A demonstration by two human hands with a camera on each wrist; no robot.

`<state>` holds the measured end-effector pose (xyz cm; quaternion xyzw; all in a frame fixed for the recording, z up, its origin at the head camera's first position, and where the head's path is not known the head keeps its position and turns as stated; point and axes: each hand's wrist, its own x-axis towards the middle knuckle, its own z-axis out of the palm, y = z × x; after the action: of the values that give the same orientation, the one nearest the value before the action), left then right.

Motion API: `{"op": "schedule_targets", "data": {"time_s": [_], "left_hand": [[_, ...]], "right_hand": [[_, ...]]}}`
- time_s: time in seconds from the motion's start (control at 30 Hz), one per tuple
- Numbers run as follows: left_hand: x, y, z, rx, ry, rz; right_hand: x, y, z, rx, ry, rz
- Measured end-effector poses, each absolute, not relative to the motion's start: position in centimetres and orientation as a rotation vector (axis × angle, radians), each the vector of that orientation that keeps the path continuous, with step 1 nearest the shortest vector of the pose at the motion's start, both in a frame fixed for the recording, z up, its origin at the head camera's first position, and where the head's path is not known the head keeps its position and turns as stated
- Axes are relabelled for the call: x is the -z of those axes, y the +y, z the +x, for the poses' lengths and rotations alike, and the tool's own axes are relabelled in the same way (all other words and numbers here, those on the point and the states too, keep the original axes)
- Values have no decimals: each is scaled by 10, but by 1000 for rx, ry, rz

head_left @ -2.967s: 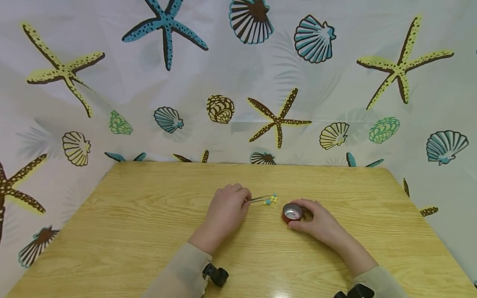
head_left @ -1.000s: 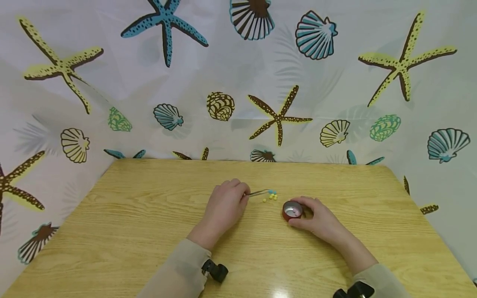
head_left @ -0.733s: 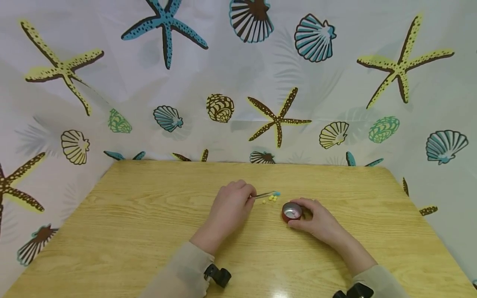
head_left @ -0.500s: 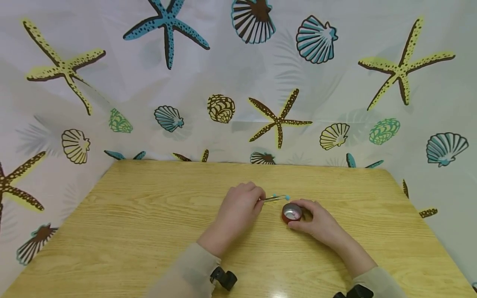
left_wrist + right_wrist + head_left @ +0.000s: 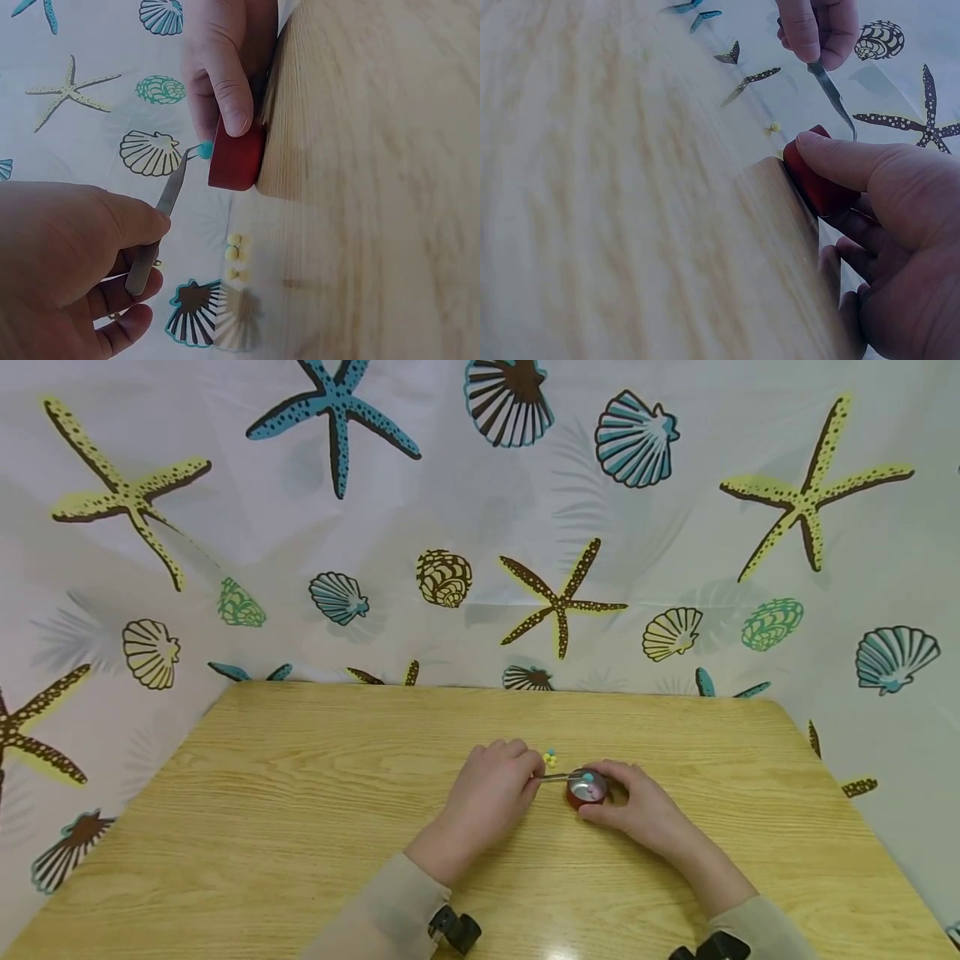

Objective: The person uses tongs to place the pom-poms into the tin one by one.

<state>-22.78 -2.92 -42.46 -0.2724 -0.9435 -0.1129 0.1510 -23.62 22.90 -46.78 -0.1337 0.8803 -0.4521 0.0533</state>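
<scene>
Tweezers (image 5: 172,191), bent-tipped silver metal, pinched in my left grip (image 5: 491,789), hold a round turquoise bead (image 5: 205,150) over the round red metal tin (image 5: 237,159) my right grip (image 5: 647,806) clasps, and over-squeezing might shoot the bead wide.

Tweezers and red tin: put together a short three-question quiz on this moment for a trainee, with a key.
1. Multiple choice: what colour is the bead at the tips of the tweezers? A yellow; B turquoise; C pink.
2. True or false: no hand touches the red tin.
3. Fill in: the tweezers are held by the ____.

Key: 1. B. 2. False; the right hand grips it. 3. left hand.
</scene>
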Motion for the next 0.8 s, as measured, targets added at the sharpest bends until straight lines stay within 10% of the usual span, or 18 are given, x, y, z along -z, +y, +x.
{"op": "schedule_targets", "data": {"time_s": [0.8], "left_hand": [[426, -36, -231, 328, -2802, -729]], "right_hand": [[469, 229, -236, 1395, 2656, -384]]}}
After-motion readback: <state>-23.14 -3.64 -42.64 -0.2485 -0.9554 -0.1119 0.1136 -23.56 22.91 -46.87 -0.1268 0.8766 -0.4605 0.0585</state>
